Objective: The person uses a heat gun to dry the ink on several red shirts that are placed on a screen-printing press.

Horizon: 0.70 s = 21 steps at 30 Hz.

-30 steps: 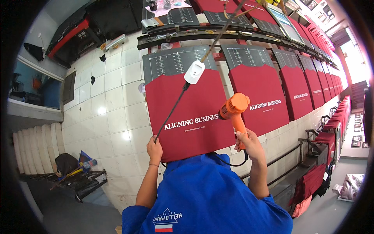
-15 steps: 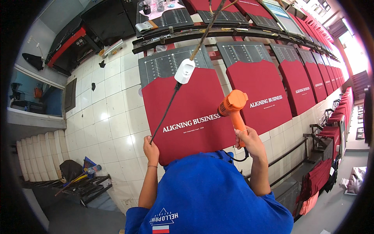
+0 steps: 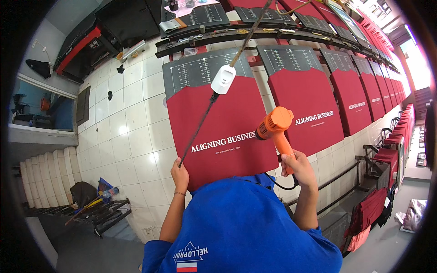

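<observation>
My right hand (image 3: 298, 167) grips the handle of an orange heat gun (image 3: 274, 126), whose nozzle points at a dark red cloth (image 3: 227, 127) with white lettering, stretched on a grey printing board (image 3: 191, 70). My left hand (image 3: 180, 175) is at the cloth's lower left corner, closed around the end of a taut dark cord (image 3: 198, 129). The cord runs up across the cloth through a white plug box (image 3: 223, 79). My blue shirt (image 3: 241, 223) hides the cloth's lower edge.
More boards with red cloths (image 3: 306, 107) line up to the right along a dark metal rail (image 3: 273, 34). A white tiled floor (image 3: 127, 123) lies to the left, with steps (image 3: 34, 182) and a low metal rack (image 3: 98, 214). Red cloth piles (image 3: 371, 209) hang at the right.
The heat gun has stayed over the same right part of the cloth, shifting only slightly. My left hand keeps its place on the cord.
</observation>
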### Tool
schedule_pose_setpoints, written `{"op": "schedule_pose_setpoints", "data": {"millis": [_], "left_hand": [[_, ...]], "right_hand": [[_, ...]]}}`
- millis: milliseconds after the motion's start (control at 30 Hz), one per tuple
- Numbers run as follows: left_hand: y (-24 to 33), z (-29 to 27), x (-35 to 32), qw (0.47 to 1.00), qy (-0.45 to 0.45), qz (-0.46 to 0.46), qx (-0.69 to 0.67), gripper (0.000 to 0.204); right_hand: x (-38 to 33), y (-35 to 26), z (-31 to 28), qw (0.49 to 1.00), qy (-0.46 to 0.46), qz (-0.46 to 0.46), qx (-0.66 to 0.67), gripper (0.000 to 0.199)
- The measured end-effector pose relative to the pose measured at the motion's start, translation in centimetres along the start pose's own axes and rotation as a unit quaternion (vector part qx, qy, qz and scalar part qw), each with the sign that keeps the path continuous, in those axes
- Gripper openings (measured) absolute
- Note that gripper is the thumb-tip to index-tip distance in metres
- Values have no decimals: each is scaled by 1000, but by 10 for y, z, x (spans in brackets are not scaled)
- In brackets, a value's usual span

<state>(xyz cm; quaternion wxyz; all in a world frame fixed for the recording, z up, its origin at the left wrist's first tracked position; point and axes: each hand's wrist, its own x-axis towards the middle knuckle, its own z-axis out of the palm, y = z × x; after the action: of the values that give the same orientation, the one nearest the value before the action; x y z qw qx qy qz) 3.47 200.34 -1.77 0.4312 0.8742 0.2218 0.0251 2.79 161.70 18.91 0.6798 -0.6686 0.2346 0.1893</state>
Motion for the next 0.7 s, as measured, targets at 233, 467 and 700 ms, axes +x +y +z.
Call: {"op": "schedule_pose_setpoints", "data": {"millis": [233,467,700], "left_hand": [[-18,0,-43,997,-23,-66,17,43],[-24,1,-56,998,-1,-44,-43,45],[-20,1,-55,998,11,-35,-41,44]], "right_hand": [[1,2,3,1000,-24,1,10,26],[4,2,9,999,-45,-8,15,26],[5,3,12,999,-53,1,-1,27]]}}
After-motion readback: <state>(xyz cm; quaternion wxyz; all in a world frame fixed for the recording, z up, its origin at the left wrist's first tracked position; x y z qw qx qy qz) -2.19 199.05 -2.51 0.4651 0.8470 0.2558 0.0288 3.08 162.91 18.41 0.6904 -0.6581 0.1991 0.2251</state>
